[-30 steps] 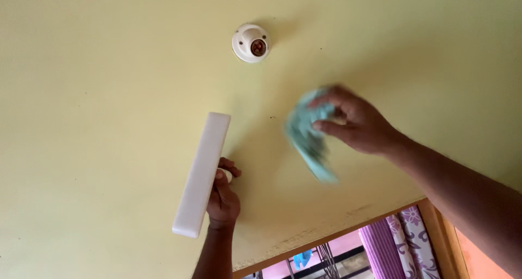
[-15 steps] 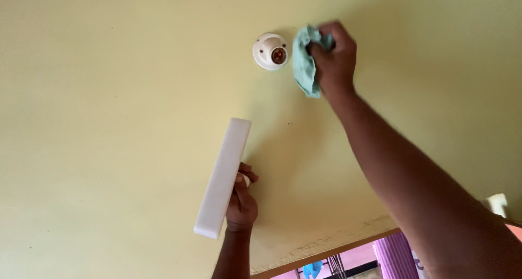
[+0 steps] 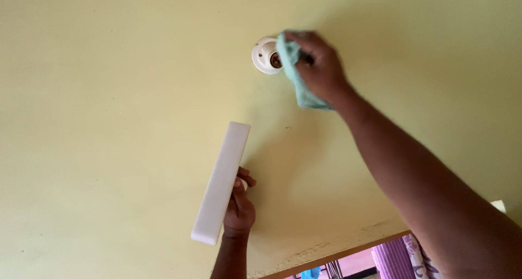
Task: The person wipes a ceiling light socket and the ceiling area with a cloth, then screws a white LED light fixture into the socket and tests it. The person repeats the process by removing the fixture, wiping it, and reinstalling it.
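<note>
1. Head view, looking up at a pale yellow ceiling [image 3: 109,94]; the landmark is a white lamp socket [image 3: 265,56] fixed to it.
2. Right hand [image 3: 321,67]: closed around a teal cloth [image 3: 298,78]. Half a second earlier the cloth sat just beside the socket; it now touches the socket's rim, so wiping contact appears to have begun.
3. Left hand [image 3: 239,205]: wrapped around the back of a flat white light panel [image 3: 222,182], held edge-on well below the socket. Its position relative to the socket is nearly unchanged.
4. Below the socket, at the lower frame edge: a wooden frame [image 3: 337,254] and purple curtain [image 3: 391,260].
</note>
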